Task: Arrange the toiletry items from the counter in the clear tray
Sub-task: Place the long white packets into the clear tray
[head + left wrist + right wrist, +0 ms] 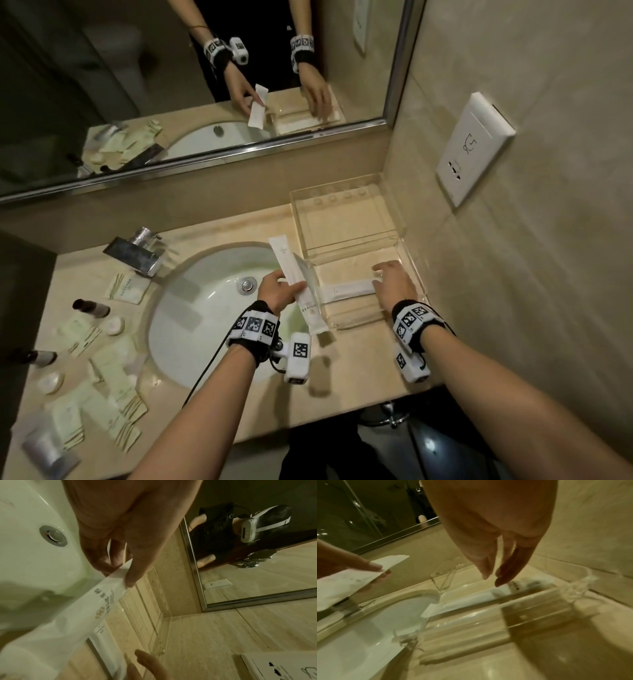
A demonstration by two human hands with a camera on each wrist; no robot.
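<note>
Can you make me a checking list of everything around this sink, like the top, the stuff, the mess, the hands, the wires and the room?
Surface: beige stone counter around a white oval sink.
Job's things: clear plastic tray in the right corner; one long white packet lies inside; pale sachets, small dark bottles and round soaps wait on the counter's left.
Clutter: nothing seen.
Hands: left hand pinches long white packets over the sink; right hand reaches into the tray, fingers straight, above the packet.
Cables: black cable hangs from the left wrist.
Surroundings: mirror, chrome tap, white wall socket.
</note>
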